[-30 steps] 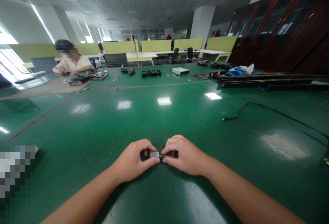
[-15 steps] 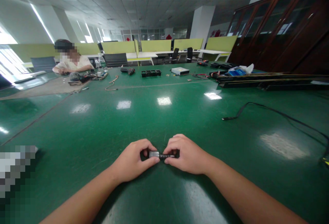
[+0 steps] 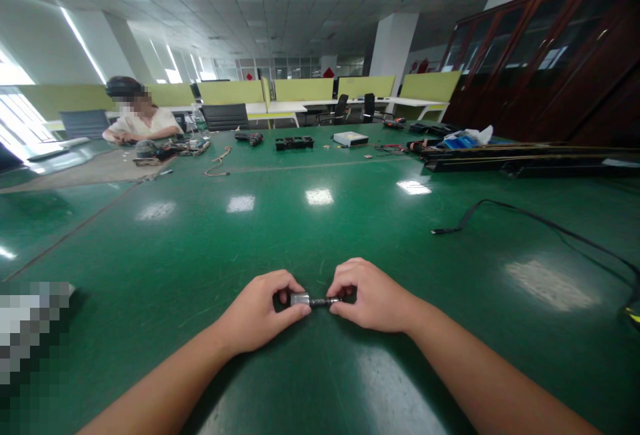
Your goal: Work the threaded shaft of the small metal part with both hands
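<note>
A small silver cylinder lies sideways between my hands, low in the middle of the head view. From its right end runs a thin dark ridged shaft; its exact kind is not clear. My left hand pinches the cylinder between thumb and fingers. At the shaft's right end, the thumb and fingertips of my right hand close round the tip, partly hiding it. Both hands stay low over the green table.
A black flat cable curves across the right side. Farther back are a power drill, a black fan-like unit, a silver box and long dark rails. A person sits at the far left.
My right hand has slid a little to the right along the shaft, baring more of its ridged part. My left hand and the cylinder have stayed in place.
</note>
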The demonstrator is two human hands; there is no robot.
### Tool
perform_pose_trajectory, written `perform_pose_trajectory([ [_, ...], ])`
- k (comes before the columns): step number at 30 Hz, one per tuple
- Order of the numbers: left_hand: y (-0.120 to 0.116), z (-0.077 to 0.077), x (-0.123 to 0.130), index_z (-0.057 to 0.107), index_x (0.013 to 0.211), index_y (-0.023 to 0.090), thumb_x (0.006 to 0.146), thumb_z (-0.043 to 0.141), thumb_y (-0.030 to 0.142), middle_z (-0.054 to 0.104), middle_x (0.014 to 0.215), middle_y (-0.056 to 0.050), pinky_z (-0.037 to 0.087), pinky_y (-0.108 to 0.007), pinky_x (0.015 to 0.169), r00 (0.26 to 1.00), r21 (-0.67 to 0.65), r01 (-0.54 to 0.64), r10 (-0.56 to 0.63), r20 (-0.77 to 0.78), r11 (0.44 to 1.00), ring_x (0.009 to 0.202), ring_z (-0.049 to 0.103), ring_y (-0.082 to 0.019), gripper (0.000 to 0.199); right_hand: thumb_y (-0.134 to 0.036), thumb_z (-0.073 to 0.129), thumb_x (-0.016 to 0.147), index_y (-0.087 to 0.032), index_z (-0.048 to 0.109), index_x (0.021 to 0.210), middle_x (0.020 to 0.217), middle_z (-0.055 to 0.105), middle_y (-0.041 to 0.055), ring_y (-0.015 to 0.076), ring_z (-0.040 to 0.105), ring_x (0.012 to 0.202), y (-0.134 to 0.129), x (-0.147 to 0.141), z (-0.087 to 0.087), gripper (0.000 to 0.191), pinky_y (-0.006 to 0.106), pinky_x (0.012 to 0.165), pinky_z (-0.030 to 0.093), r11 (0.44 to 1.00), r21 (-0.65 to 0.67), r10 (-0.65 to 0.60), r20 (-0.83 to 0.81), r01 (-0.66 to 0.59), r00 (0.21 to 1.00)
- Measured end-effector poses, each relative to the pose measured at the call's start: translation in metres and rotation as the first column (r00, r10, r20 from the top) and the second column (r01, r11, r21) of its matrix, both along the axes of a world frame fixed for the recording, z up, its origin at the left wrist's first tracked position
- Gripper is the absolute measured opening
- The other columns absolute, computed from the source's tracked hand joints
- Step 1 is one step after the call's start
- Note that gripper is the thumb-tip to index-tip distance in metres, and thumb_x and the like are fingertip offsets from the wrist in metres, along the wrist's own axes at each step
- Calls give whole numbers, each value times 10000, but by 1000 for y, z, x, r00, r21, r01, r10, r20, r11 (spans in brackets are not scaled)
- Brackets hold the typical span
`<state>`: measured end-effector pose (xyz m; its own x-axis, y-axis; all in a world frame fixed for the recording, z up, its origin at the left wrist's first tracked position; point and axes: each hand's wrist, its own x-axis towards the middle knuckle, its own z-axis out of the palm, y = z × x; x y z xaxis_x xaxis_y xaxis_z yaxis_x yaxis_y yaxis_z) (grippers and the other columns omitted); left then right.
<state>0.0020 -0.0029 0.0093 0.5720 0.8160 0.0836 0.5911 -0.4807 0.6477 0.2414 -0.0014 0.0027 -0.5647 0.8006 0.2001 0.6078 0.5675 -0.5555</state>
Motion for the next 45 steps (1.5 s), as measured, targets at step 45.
perform_pose_trajectory([
  [45,2,-1,-1,669,947,199,788,704,329,652,831,-4,434,-258,685,1000,0,11,-11,-1,1000,754,580,-161,208,-169,724,705,-202,721,944,790,673,0,156,603,742,-4,-11,-7,241,322,793,404,1000,14,14,-100,-13,995],
])
